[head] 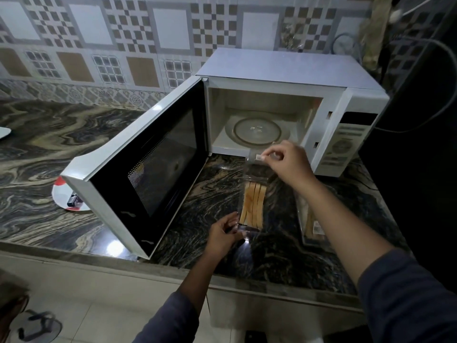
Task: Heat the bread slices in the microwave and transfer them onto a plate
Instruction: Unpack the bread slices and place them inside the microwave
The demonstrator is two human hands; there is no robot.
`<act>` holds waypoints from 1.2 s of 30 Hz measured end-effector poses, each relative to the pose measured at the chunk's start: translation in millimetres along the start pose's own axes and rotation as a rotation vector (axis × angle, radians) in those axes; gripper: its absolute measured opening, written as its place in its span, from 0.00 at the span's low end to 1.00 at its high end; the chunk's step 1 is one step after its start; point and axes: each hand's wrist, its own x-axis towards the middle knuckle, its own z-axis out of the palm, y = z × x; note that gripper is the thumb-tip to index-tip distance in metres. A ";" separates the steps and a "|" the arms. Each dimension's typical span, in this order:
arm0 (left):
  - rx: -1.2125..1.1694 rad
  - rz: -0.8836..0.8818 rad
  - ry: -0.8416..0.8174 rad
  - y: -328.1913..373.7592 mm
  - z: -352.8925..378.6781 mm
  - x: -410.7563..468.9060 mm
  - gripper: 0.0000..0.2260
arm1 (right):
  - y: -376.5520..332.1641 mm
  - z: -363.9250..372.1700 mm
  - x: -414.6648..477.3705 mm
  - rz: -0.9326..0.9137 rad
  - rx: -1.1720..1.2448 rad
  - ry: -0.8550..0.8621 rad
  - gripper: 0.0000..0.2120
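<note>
A clear plastic bag of bread slices lies on the dark marbled counter in front of the white microwave. My left hand grips the near end of the bag. My right hand pinches the far end of the bag at its small clip, just before the oven opening. The microwave door stands wide open to the left, and the glass turntable inside is bare. A white plate with a red mark sits left of the door, partly hidden by it.
A second bread packet lies on the counter under my right forearm. Another white plate's edge shows at the far left. A small metal object rests on the near plate. Cables hang at the right by a dark wall.
</note>
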 end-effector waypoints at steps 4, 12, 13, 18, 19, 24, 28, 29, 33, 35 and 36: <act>0.002 0.009 0.040 -0.6 3.4 -0.8 0.26 | 4.7 19.9 -6.4 -0.055 0.104 0.332 0.07; -0.027 -0.139 0.122 5.6 2.2 13.0 0.09 | 26.9 68.7 -25.6 0.231 0.035 0.054 0.19; -0.038 -0.167 0.126 7.1 2.0 15.8 0.06 | 26.1 71.6 -22.1 0.326 -0.013 -0.075 0.26; -0.066 -0.264 0.106 16.5 6.2 19.4 0.05 | 21.5 86.6 -5.5 0.505 -0.145 -0.382 0.37; -0.069 -0.273 0.107 17.3 6.7 19.0 0.06 | 19.6 89.7 -4.7 0.535 -0.120 -0.394 0.36; -0.120 -0.304 0.121 20.0 8.3 16.1 0.08 | 19.5 99.7 -5.8 0.521 -0.103 -0.408 0.27; -0.147 -0.328 0.137 23.1 10.7 14.7 0.06 | 17.5 89.3 -2.0 0.497 -0.090 -0.400 0.23; -0.156 -0.337 0.144 23.9 11.6 14.6 0.05 | 17.5 86.4 -0.3 0.500 -0.100 -0.402 0.23; -0.197 -0.351 0.187 23.8 15.8 14.9 0.04 | 11.6 71.3 3.2 0.530 -0.104 -0.401 0.26; -0.200 -0.345 0.190 23.5 17.9 14.9 0.05 | 8.3 64.9 3.5 0.523 -0.073 -0.372 0.28; -0.194 -0.338 0.191 23.6 19.0 15.3 0.06 | 7.6 62.2 2.8 0.524 -0.064 -0.362 0.30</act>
